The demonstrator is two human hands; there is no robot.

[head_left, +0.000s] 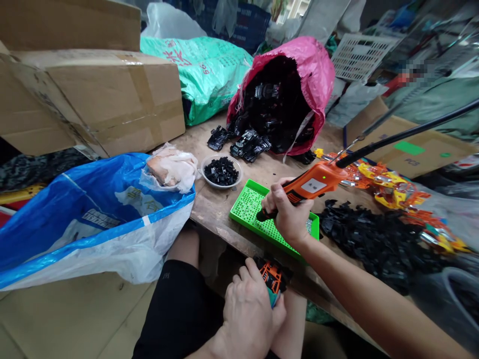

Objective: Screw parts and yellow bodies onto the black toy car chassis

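My right hand [290, 214] is wrapped round an orange and black electric screwdriver [312, 183], whose dark tip end points left over a green perforated tray [239, 212]. Small silvery screws [254, 204] lie scattered in that tray. Lower down, above my lap, my left hand [249, 299] grips a toy car [272, 276] with orange and black parts and a teal piece below. Part of the car is hidden behind my fingers. A cable and a spring run from the screwdriver's back end up to the right.
Black plastic parts spill from a pink sack [318, 75]. A bowl [222, 186] of small black pieces stands beside a blue and white bag [112, 214]. Black parts [366, 239] and orange-yellow parts [389, 184] lie at right. Cardboard boxes [108, 94] stand at left.
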